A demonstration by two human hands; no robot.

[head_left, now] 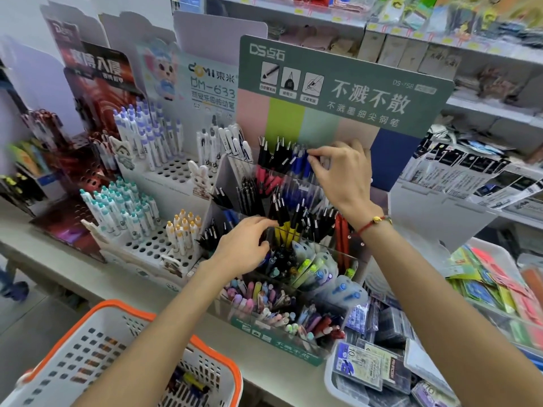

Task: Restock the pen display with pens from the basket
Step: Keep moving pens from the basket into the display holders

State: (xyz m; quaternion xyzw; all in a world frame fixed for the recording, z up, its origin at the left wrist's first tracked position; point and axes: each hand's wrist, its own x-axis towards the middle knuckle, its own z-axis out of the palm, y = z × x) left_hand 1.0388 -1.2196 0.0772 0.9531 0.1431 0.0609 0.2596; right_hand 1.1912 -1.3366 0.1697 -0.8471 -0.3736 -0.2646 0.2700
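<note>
A tiered clear pen display point(349, 261) with a green header card point(346, 92) stands on the counter. Its rows hold black, blue, red and yellow pens. My right hand point(342, 174) reaches to the top row and pinches the cap of a blue pen point(304, 164) among the others. My left hand point(244, 245) is lower, fingers curled around the black-and-yellow pens point(283, 221) in a middle row. The white basket with an orange rim point(123, 356) sits at the bottom left, with a few pens point(188, 383) lying in it.
Cardboard stands with white, teal and purple pens point(129, 212) fill the left of the counter. A white tray of boxed refills point(379, 365) sits at the lower right. Packets lie on shelves point(482, 177) to the right. The counter edge point(273, 374) runs in front.
</note>
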